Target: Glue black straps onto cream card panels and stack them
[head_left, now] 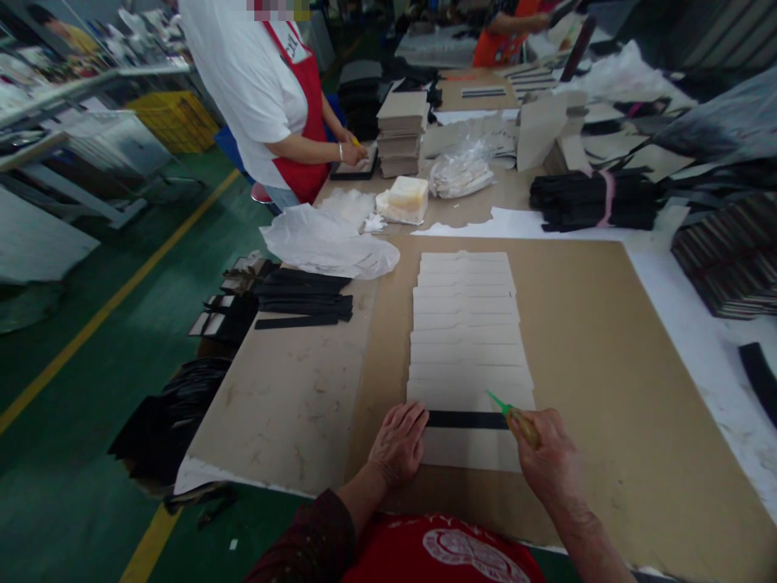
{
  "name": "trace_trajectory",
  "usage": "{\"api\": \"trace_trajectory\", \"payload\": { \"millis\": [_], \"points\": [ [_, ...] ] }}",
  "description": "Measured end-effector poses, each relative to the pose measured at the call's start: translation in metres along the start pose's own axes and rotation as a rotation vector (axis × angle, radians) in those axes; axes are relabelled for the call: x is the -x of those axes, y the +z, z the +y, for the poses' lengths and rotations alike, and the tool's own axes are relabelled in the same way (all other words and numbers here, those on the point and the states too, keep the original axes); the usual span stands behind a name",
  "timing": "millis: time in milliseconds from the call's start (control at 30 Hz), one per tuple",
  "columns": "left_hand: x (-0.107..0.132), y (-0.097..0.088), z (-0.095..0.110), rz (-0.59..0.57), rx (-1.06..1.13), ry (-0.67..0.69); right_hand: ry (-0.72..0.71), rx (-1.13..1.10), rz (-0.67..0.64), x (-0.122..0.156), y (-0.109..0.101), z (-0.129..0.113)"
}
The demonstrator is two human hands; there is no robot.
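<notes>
A column of overlapping pale cardboard sheets (467, 324) runs down a big brown board (607, 380). On the sheet closest to me lies a black strip (464, 419). My left hand (399, 444) lies flat with fingers stretched out, pressing on the left end of that strip and sheet. My right hand (549, 461) is closed around a small tool with a wooden handle and a green tip (513, 411). The tip rests near the strip's right end.
Black strips (303, 300) are piled at the table's left edge beside a white plastic bag (328, 243). More black bundles (592, 201) and dark stacks (728, 259) sit at right. A person in a red apron (273, 89) works at the far left by cardboard stacks (401, 129).
</notes>
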State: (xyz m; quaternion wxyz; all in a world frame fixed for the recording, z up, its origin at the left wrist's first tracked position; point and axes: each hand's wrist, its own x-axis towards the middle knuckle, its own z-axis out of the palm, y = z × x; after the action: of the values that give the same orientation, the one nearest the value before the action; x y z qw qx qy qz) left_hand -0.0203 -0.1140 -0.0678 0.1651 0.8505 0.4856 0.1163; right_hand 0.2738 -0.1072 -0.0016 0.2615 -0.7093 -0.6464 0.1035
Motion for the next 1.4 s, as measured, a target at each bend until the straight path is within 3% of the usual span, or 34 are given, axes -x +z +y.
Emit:
{"api": "trace_trajectory", "payload": {
  "millis": [333, 700, 1000, 1400],
  "points": [
    [0.001, -0.001, 0.001, -0.014, 0.019, -0.013, -0.125, -0.151, -0.038, 0.001, 0.024, -0.028],
    [0.001, 0.0, 0.0, -0.01, 0.037, -0.006, -0.161, -0.314, -0.126, 0.001, 0.053, -0.082],
    [0.002, 0.0, 0.0, -0.018, 0.049, 0.001, 0.093, -0.406, 0.009, -0.009, 0.045, -0.078],
    [0.004, 0.001, 0.002, -0.029, 0.031, -0.027, -0.14, -0.402, -0.087, -0.05, 0.067, -0.083]
  ]
}}
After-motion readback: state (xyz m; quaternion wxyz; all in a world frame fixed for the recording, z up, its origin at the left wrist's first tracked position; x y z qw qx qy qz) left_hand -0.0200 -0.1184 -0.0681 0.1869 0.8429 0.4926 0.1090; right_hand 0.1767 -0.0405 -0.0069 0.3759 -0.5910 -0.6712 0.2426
